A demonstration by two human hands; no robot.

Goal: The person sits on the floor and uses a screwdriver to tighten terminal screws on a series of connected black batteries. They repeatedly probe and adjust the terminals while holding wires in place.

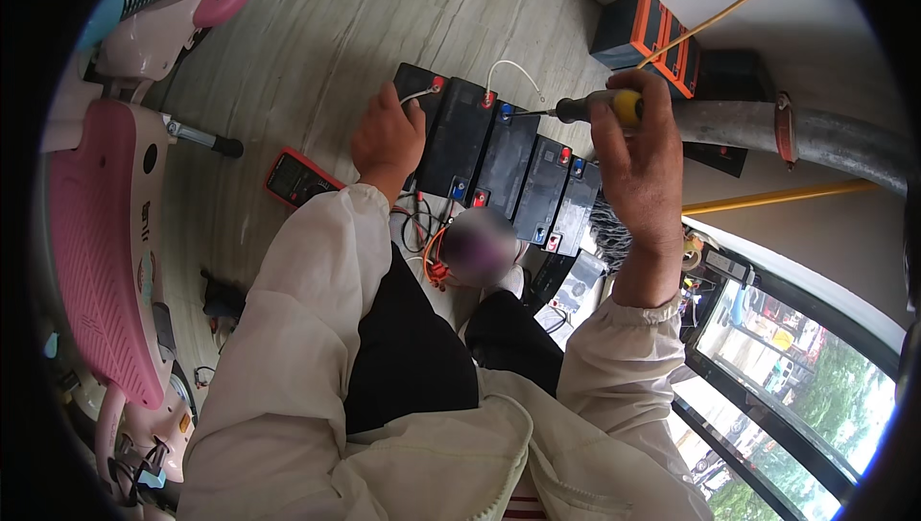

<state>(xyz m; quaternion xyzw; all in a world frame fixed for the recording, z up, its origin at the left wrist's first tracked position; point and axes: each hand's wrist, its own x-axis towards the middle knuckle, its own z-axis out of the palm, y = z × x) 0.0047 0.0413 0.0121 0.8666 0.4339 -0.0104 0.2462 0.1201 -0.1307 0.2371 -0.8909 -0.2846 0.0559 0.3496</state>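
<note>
My right hand [641, 152] is closed around the yellow-and-black handle of a screwdriver [574, 110]. The shaft points left, and its tip meets the blue terminal [507, 112] of a black battery [504, 161] in a row of several. Over the far left battery [419, 80] is my left hand [389, 142], fingers curled in. A short white wire [418, 94] runs from that battery's red terminal [437, 84] to these fingers, which seem to pinch its other end. Another white wire [518, 63] arches up from a neighbouring red terminal, its far end loose.
A red-rimmed multimeter [299, 177] lies on the floor left of the batteries. Red and black leads [419, 219] tangle near my feet. A pink scooter [106, 252] stands at the left. Orange-and-black boxes [648, 41] and a grey pipe [729, 121] are at the right.
</note>
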